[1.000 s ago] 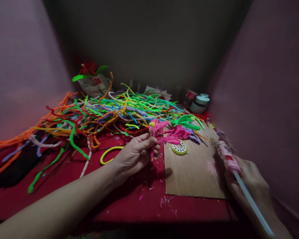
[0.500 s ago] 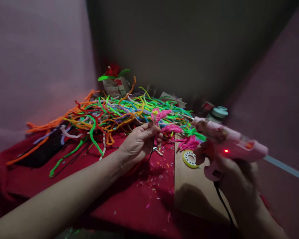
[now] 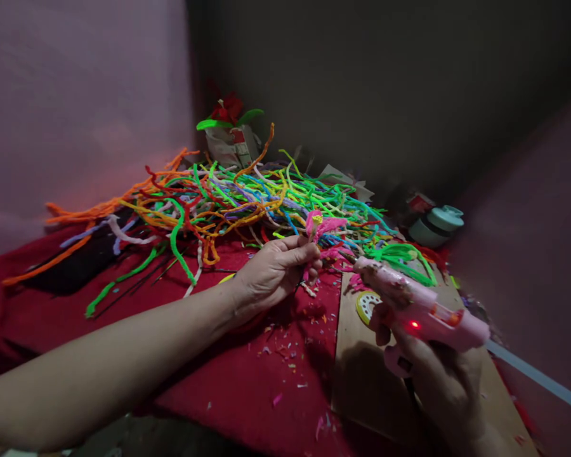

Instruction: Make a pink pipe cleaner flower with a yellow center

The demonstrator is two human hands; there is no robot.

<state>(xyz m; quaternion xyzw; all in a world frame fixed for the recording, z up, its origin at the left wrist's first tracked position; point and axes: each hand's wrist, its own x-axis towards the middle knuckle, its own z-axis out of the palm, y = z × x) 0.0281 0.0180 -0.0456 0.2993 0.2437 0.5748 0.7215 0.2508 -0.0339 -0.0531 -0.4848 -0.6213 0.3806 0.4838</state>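
Note:
Between the fingertips of my left hand [image 3: 278,270], closed in a pinch, is a pink fuzzy flower [image 3: 326,225] with a yellow centre. My right hand [image 3: 440,368] is wrapped round a pink glue gun [image 3: 419,301] with a red light lit on its side. A pale glue stick [image 3: 537,374] sticks out of the gun's back end. The nozzle points left at the flower, a short way off; whether it touches is hard to tell. Other pink fuzzy petals lie behind the nozzle, partly hidden.
A heap of coloured pipe cleaners [image 3: 247,197] spreads across the red cloth [image 3: 209,381]. At right lies a wooden board [image 3: 361,387] with a yellow-rimmed white disc [image 3: 367,308]. Behind stand a red flower [image 3: 228,108] and a teal-lidded jar [image 3: 438,225]. Small scraps litter the cloth.
The glue gun has moved down and left, its nozzle now lower and nearer the flower. My left hand still holds the flower, slightly further right in view. The camera view has shifted a little.

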